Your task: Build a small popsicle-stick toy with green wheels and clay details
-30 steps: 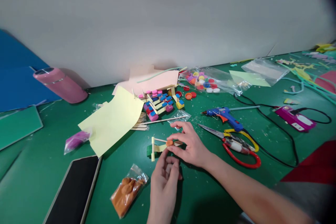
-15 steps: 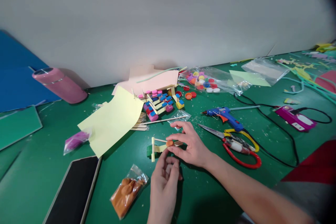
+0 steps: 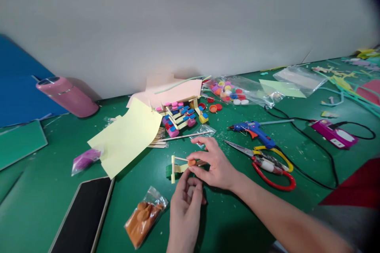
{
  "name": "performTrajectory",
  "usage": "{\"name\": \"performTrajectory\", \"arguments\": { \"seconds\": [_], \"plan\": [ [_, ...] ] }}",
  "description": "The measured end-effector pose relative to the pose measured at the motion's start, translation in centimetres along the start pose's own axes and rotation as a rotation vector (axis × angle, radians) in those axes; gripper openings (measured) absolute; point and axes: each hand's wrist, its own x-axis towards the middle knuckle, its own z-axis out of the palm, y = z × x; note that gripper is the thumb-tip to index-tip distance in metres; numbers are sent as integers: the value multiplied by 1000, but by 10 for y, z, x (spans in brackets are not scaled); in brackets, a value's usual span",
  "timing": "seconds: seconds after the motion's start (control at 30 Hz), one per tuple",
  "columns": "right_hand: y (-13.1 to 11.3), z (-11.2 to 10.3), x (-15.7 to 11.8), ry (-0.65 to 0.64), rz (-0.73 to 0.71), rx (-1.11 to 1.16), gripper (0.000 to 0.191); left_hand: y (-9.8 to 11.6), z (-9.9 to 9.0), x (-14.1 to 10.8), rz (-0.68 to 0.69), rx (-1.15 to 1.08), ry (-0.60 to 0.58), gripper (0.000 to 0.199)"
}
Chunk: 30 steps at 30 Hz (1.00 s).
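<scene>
My right hand (image 3: 218,166) pinches a small orange clay piece (image 3: 192,162) between thumb and bent forefinger, its other fingers loosely raised. The clay sits at the right end of a small craft model (image 3: 179,168) made of a pale yellow strip, a thin stick, a pale crosspiece and a green block. Below it, my left hand (image 3: 188,201) has its fingers curled, with the forefinger tip against the model's lower edge by the clay. Thin wooden sticks (image 3: 202,163) show partly behind the right fingers. An opened bag of orange clay (image 3: 145,217) lies left of my left hand.
Scissors (image 3: 267,166) and a blue glue gun (image 3: 252,129) lie right, its cord running to a purple power strip (image 3: 334,133). Colourful finished models (image 3: 179,118) and a bag of caps (image 3: 227,89) are behind. Yellow paper (image 3: 127,138), a phone (image 3: 83,213) and a pink bottle (image 3: 68,97) stand left.
My right fingers have shifted very slightly at the orange clay piece. My left hand and the model look unmoved.
</scene>
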Motion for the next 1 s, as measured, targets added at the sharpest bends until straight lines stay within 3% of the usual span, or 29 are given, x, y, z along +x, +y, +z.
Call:
{"name": "performTrajectory", "arguments": {
  "seconds": [0.73, 1.0],
  "plan": [
    [-3, 0, 3, 19, -21, -27, 13, 0, 0, 0, 5, -8, 4, 41],
    [2, 0, -1, 28, -11, -15, 32, -1, -1, 0, 6, -18, 5, 40]
  ]
}}
